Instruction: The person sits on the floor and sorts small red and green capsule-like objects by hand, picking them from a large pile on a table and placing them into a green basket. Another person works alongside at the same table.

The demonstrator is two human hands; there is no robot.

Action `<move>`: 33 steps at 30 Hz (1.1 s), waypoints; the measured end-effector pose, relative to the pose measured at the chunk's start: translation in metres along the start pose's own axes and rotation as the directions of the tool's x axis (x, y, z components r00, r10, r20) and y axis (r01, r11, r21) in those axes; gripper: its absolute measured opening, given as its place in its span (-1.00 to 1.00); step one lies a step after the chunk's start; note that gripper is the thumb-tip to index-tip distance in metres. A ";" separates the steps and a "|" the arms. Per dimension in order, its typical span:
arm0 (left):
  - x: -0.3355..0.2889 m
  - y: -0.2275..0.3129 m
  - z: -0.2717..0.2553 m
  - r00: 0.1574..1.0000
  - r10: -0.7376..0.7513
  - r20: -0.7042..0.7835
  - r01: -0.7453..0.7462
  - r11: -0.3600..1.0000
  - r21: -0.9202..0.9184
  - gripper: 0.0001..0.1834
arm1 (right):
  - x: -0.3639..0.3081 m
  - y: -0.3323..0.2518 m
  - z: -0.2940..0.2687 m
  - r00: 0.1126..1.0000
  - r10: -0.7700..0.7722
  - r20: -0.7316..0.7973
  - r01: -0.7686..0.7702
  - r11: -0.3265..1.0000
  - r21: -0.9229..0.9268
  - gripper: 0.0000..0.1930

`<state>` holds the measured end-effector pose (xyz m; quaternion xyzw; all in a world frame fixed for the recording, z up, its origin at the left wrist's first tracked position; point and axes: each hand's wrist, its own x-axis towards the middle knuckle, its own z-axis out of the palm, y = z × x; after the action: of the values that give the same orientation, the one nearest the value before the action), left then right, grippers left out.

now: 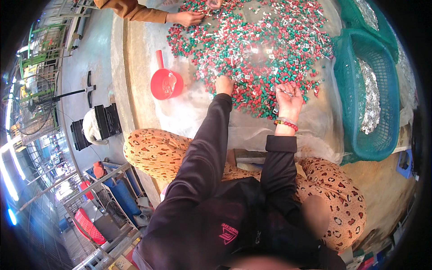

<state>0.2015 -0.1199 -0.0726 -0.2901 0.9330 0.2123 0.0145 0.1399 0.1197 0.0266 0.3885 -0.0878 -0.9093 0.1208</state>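
A wide spread of small red and green pebble-like pieces (pixel 256 87), mixed with small silvery metal parts (pixel 274 70), lies on a pale sheet in front of me. My left hand (pixel 224 84) is at its near edge, fingers curled down; what they hold, if anything, is hidden. To the right, my right hand (pixel 289 100) is turned partly palm up over the near right edge. Its fingers are curled around small silvery parts, and a red bead bracelet circles the wrist.
A red scoop (pixel 167 84) with a handle stands left of the spread. On the right is a green basket (pixel 387 130) holding silvery parts, with green netting around it. Another person's hand (pixel 191 18) reaches into the far left side. A fan (pixel 38 101) stands at left.
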 end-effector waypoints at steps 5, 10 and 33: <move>0.008 0.025 -0.023 0.990 -0.062 0.123 0.093 0.960 -0.266 -0.80 | 0.000 -0.001 -0.003 1.000 0.003 0.027 -0.004 1.000 0.003 -0.84; 0.010 0.045 -0.083 0.927 -0.004 0.375 0.354 0.341 -0.871 -0.86 | 0.004 0.005 -0.005 0.999 0.036 0.014 -0.036 0.999 0.018 -0.82; -0.013 0.030 -0.011 0.974 0.163 0.155 -0.197 0.952 0.235 -0.88 | 0.006 -0.001 -0.005 0.999 0.042 0.019 -0.043 0.999 0.023 -0.87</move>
<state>0.1971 -0.0950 -0.0486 -0.1848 0.9717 0.1130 0.0939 0.1392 0.1188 0.0191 0.3794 -0.1078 -0.9090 0.1347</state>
